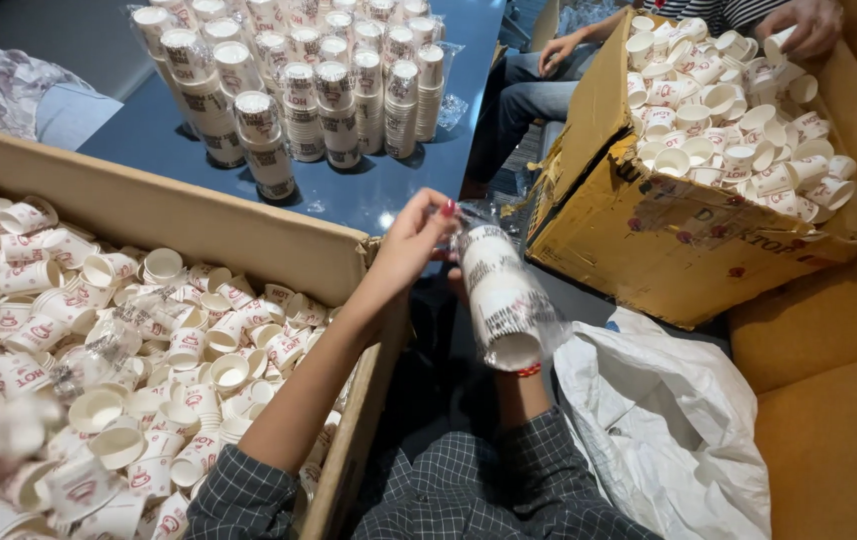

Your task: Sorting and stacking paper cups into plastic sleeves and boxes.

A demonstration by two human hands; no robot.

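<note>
One cup sleeve (501,295) between two hands (411,240), two boxes (649,235).

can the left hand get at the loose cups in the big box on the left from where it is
Probably yes: the left hand is at the wrapped cup stack, just past the open-topped box, and nothing covers the loose cups.

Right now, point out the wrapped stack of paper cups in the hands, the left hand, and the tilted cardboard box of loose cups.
wrapped stack of paper cups (501,298), head view, on the printed side of the stack.
left hand (417,238), head view, on the back of the hand.
tilted cardboard box (649,240), head view, on its bare front wall.
</note>
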